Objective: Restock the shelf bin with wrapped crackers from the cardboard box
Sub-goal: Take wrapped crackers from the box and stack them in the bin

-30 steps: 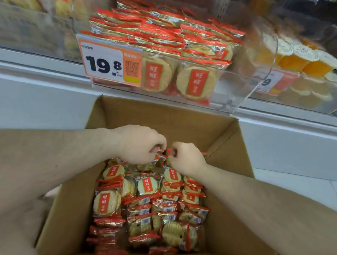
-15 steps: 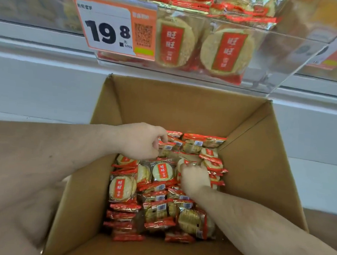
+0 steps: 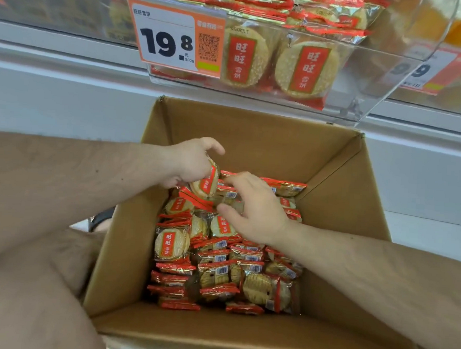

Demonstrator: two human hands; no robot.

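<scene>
Hands reach into a cardboard box (image 3: pixel 253 138) of wrapped crackers (image 3: pixel 171 243). Left hand (image 3: pixel 192 164) grips one cracker pack (image 3: pixel 205 185); right hand (image 3: pixel 256 211) hovers, fingers (image 3: pixel 230 210) spread loosely. Clear shelf bin (image 3: pixel 365 74) above holds more.

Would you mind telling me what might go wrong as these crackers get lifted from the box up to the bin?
1. The left hand holds a wrapped cracker with a partial grip, index finger raised; the slippery wrapper might slide out.
2. The right hand spreads over several loose packets; grabbing many at once may drop some.
3. The shelf bin already looks piled high, so added packets could spill over.
</scene>
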